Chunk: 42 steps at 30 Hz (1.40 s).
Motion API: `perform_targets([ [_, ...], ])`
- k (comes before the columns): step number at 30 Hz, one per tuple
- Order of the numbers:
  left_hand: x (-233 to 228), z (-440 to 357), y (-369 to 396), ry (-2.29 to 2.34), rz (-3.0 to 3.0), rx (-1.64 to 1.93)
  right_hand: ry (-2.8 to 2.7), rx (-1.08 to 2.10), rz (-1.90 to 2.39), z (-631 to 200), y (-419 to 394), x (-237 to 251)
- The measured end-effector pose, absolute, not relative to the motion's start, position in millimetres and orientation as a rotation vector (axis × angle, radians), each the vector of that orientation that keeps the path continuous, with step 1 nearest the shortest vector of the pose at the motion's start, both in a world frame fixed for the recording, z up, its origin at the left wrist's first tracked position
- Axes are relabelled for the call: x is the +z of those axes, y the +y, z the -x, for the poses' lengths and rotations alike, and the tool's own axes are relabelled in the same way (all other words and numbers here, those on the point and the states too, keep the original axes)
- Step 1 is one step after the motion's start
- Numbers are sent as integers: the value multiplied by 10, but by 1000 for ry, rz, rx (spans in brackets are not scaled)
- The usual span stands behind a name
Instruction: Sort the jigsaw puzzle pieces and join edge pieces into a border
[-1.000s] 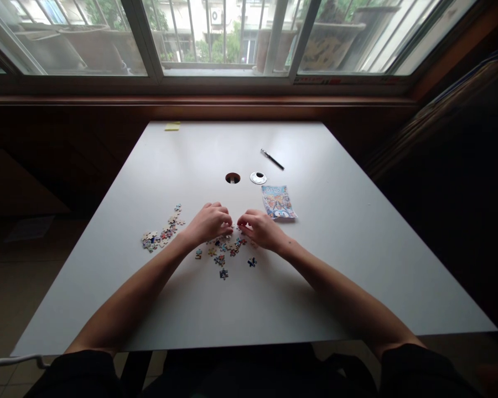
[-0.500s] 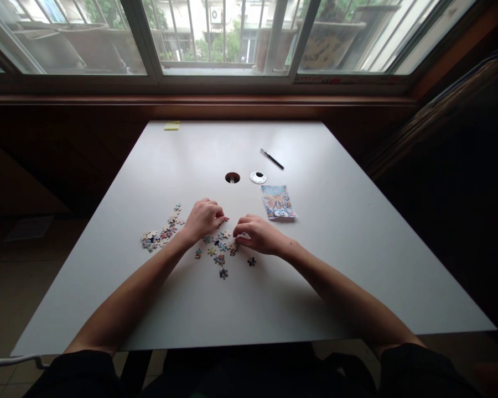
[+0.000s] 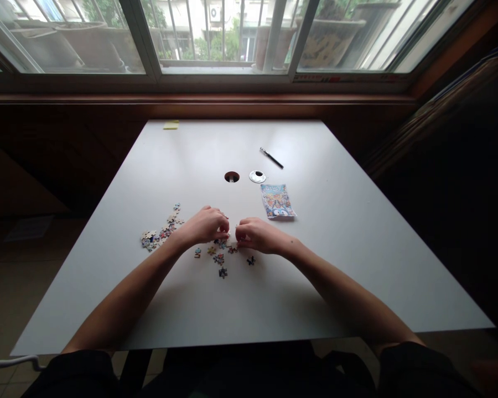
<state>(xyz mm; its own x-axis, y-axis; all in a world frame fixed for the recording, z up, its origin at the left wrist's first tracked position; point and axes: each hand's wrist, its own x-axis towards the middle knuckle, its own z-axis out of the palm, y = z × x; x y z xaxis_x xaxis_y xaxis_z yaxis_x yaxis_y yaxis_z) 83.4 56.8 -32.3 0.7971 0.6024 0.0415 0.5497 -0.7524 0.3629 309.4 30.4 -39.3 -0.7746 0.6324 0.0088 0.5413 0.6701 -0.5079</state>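
My left hand [image 3: 209, 225] is closed in a pinch over the middle cluster of jigsaw puzzle pieces, with a small pale puzzle piece [image 3: 228, 234] at its fingertips. Facing it from the right, my right hand [image 3: 258, 235] has its thumb and fingers drawn together; what they hold, if anything, is too small to make out. Below the hands lie loose pieces: a yellowish puzzle piece [image 3: 211, 250], a multicoloured puzzle piece [image 3: 218, 259] and a dark puzzle piece [image 3: 223, 272]. Another dark puzzle piece [image 3: 251, 260] lies under my right wrist. My left hand hides part of the cluster.
A heap of puzzle pieces [image 3: 150, 240] spreads left of my left forearm. A colourful picture sheet [image 3: 278, 201] lies beyond my right hand. Farther back are a round cable hole [image 3: 232, 177], its metal cover [image 3: 257, 177], a black pen [image 3: 271, 158] and a yellow sticky note [image 3: 171, 125].
My left hand has come slightly nearer and right, lowering its fingertips over the cluster. My right hand's fingers have drawn together into a pinch.
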Motion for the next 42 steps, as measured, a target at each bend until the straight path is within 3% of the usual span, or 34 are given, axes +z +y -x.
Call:
perform_targets([
  [15, -506, -953, 540, 1149, -2633, 436, -2705, 747, 1200, -3262, 396, -281],
  [24, -242, -870, 491, 747, -2649, 166, -2720, 697, 1223, -3225, 346, -203],
  [29, -263, -938, 419, 749, -2688, 95, -2755, 870, 972, -3148, 270, -214],
  [34, -246, -908, 419, 774, -2700, 40, -2822, 809, 953, -3073, 222, -316],
  [42, -299, -863, 484, 771, -2684, 207, -2798, 809, 980, -3120, 246, -141],
])
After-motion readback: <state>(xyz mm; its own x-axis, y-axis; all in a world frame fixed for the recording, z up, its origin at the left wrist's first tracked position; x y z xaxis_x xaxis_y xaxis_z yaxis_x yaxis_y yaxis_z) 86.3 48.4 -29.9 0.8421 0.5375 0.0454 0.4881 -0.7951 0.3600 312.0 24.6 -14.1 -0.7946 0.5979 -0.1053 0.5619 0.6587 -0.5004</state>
